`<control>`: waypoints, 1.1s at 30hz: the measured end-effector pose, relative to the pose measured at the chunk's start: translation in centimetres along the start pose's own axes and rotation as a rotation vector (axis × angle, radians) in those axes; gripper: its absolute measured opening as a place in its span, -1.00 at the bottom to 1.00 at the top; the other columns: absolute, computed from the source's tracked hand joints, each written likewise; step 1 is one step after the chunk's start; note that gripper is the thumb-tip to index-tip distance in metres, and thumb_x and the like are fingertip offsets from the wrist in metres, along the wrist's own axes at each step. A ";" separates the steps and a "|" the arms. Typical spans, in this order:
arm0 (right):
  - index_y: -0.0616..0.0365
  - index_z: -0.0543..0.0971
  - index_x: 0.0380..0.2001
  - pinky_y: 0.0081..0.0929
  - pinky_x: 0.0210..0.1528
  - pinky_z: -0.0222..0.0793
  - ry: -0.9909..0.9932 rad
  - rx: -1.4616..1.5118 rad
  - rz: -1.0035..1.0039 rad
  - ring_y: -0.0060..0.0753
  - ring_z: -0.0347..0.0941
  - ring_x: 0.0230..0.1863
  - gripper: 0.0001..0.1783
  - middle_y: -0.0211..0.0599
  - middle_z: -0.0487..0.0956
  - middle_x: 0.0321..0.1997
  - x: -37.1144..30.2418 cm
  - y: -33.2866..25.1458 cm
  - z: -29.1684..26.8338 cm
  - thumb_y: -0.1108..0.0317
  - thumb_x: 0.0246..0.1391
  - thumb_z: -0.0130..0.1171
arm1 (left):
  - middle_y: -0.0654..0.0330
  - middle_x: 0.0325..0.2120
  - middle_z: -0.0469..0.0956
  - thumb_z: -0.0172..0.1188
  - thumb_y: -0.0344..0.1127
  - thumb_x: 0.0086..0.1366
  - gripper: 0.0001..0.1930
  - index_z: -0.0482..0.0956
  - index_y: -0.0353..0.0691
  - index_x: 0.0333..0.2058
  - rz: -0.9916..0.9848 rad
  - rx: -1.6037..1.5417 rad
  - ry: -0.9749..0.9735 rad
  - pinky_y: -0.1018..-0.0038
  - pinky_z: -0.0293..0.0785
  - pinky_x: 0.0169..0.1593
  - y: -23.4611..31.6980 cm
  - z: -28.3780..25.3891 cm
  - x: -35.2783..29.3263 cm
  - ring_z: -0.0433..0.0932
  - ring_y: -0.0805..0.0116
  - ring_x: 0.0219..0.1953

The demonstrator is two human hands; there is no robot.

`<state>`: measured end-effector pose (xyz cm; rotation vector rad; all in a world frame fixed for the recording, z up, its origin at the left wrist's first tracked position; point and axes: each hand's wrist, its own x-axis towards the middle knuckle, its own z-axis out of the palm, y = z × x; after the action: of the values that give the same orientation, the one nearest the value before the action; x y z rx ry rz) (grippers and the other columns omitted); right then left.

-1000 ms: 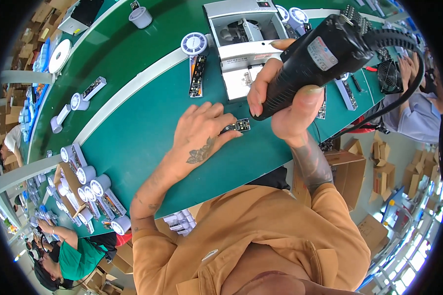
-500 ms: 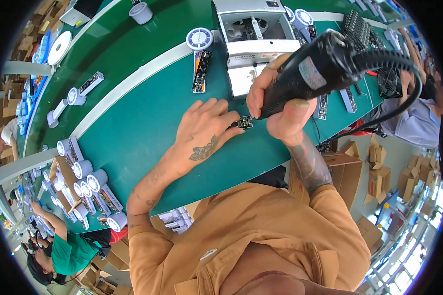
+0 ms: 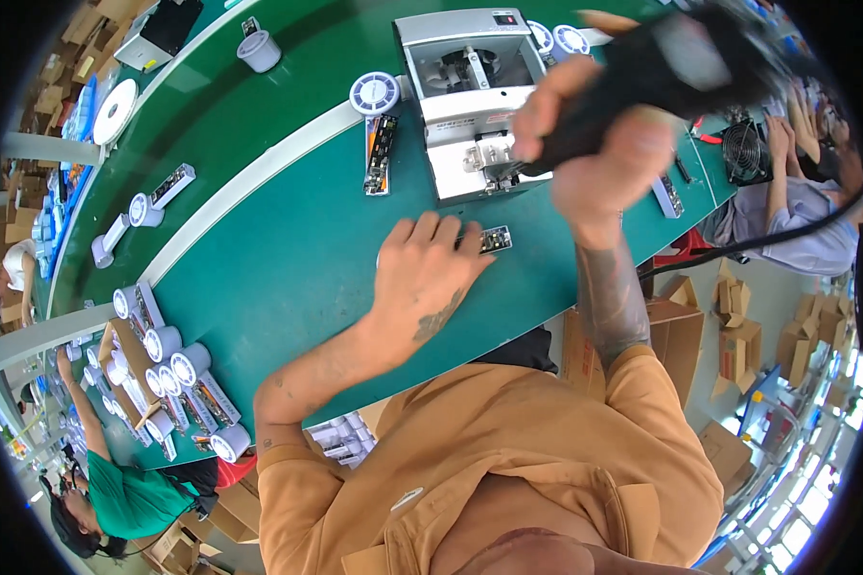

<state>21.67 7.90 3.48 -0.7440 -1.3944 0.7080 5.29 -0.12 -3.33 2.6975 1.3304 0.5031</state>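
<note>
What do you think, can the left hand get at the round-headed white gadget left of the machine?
Probably yes: the gadget lies beyond the left hand, only green tabletop apparently between, though the hand seems to touch a circuit board.

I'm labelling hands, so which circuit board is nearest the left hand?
The circuit board partly hidden by the left hand; the other boards lie apart from that hand.

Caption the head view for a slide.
Right hand grips a black corded tool above the green bench; left hand at a small circuit board.
</note>
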 end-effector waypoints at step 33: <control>0.12 0.30 -0.01 -0.45 -0.65 0.29 -0.121 0.241 0.214 -0.39 0.34 -0.68 -0.07 -0.27 0.40 -0.61 -7.5 0.6 -3.2 -0.57 -0.02 0.07 | 0.32 -0.47 0.56 0.35 -0.13 0.15 -0.69 0.68 -0.16 -0.19 -0.007 0.092 -0.077 0.39 0.36 -0.26 -1.0 0.4 -0.1 0.52 0.36 -0.34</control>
<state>24.43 2.06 -1.56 -0.6731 -1.3200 1.0840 4.56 0.44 -3.96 2.7536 1.3749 0.3416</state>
